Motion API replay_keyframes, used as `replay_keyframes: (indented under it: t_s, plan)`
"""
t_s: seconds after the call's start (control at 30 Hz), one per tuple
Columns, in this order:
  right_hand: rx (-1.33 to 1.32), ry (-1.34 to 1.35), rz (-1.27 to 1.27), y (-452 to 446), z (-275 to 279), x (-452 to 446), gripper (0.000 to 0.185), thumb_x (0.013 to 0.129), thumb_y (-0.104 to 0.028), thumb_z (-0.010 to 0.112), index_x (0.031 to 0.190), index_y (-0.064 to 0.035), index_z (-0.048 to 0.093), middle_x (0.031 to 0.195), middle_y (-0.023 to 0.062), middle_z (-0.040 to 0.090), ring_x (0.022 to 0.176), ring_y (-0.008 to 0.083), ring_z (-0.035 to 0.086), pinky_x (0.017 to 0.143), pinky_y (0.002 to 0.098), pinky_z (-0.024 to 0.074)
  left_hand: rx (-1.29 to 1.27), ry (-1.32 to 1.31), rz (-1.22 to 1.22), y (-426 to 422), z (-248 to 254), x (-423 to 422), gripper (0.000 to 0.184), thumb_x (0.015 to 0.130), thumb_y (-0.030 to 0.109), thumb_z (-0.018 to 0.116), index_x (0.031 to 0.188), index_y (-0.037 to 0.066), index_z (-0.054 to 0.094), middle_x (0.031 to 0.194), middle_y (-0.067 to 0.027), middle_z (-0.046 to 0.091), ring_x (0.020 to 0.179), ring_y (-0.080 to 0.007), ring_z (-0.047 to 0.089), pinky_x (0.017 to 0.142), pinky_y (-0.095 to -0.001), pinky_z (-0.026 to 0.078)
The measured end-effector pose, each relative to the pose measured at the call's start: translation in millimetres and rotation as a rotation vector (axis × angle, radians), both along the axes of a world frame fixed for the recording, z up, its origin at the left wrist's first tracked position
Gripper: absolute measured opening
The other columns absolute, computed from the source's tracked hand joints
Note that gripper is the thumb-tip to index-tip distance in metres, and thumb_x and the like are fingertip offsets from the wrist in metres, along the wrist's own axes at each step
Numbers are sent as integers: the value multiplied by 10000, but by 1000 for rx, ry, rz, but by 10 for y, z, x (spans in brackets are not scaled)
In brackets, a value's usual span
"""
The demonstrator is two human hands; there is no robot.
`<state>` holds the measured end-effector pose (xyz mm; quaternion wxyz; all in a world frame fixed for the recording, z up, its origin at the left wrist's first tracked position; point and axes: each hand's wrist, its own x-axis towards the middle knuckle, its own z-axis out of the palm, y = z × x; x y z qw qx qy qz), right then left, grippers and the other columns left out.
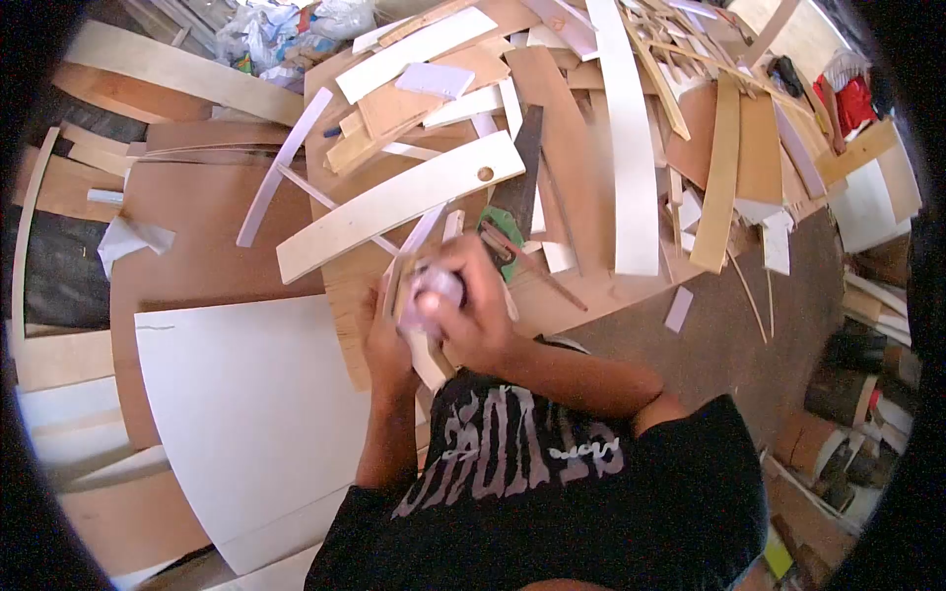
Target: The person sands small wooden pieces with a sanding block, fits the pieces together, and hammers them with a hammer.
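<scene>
A person in a black printed T-shirt (591,483) works beside a cluttered wooden table (552,288). The left hand (385,340) curls around a narrow, pale wooden piece (430,362), held upright-slanting against the shirt; its fingertips are hidden. The right hand (475,300) closes over a rounded, purple-grey object (434,294), too blurred to identify, against that piece's upper part. With only a hand and the body apparently bracing it, the wood could twist under pressure; a slip could scrape the left fingers or knock the green, handle-like object (500,241) just beyond.
</scene>
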<state>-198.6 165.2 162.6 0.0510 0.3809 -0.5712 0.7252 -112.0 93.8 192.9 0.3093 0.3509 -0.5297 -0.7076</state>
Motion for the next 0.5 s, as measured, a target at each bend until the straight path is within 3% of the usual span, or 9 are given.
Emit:
replay_keyframes:
  t_s: [0.03, 0.07, 0.13, 0.17, 0.23, 0.27, 0.3, 0.37, 0.5]
  plan:
    - [-5, 132, 18, 20, -19, -125, 195, 1022, -238, 526, 1054, -49, 485, 873, 6, 516, 739, 59, 461, 619, 205, 393, -5, -15, 37, 122, 47, -64, 235, 1023, 283, 527, 906, 80, 555, 794, 4, 543, 698, -93, 531, 610, -262, 451]
    - [-94, -217, 60, 16, -13, -213, 235, 974, -251, 595, 1035, -43, 506, 885, 40, 536, 776, 108, 495, 687, 269, 426, -2, -19, -38, 160, -75, 8, 236, 1024, 274, 524, 890, 81, 550, 800, -4, 560, 721, -97, 555, 630, -274, 472]
    - [-118, -508, 96, 128, 68, -161, 295, 907, -263, 682, 1026, -38, 534, 899, 74, 558, 814, 158, 532, 758, 333, 458, -12, -29, -105, 189, -79, 43, 239, 1025, 265, 522, 874, 82, 545, 805, -12, 577, 743, -100, 579, 650, -285, 494]
    - [3, -441, 225, 193, -20, -43, 290, 903, -248, 686, 1041, -40, 538, 899, 77, 560, 808, 155, 531, 753, 324, 455, -4, -30, -20, 192, 20, -56, 233, 1023, 264, 527, 874, 85, 538, 806, -10, 574, 730, -96, 566, 636, -273, 478]
    - [-124, -52, 118, 108, -89, -96, 276, 910, -235, 669, 1051, -34, 541, 897, 83, 561, 806, 166, 540, 752, 326, 457, 27, -23, 142, 214, 171, -227, 225, 1021, 262, 539, 875, 92, 525, 807, -7, 570, 704, -87, 540, 607, -250, 448]
    - [-169, -126, 142, 78, -109, -184, 261, 914, -221, 658, 1040, -28, 537, 905, 82, 564, 814, 162, 545, 750, 327, 458, 94, 126, -18, 187, 64, -126, 213, 1023, 260, 543, 892, 91, 539, 819, -3, 580, 710, -81, 541, 611, -243, 440]
    - [-170, -125, 157, 89, 16, -283, 261, 914, -221, 658, 1040, -28, 537, 905, 82, 564, 814, 162, 545, 750, 327, 458, 90, 129, -3, 198, -8, -128, 213, 1023, 260, 543, 892, 91, 539, 819, -3, 580, 710, -81, 541, 611, -243, 440]
    - [-198, -572, 180, 139, 263, -413, 247, 909, -205, 654, 1026, -19, 541, 924, 76, 572, 837, 157, 550, 764, 324, 461, -154, 38, -65, 217, -81, -68, 192, 1028, 245, 536, 906, 97, 544, 844, -17, 610, 735, -89, 581, 636, -250, 472]
    - [-109, -7, 129, 137, 110, -265, 237, 945, -206, 647, 1017, -19, 520, 917, 64, 571, 823, 125, 540, 727, 278, 454, -149, 66, -58, 93, -53, -143, 180, 1021, 250, 550, 919, 100, 544, 832, -18, 600, 711, -96, 564, 627, -250, 465]
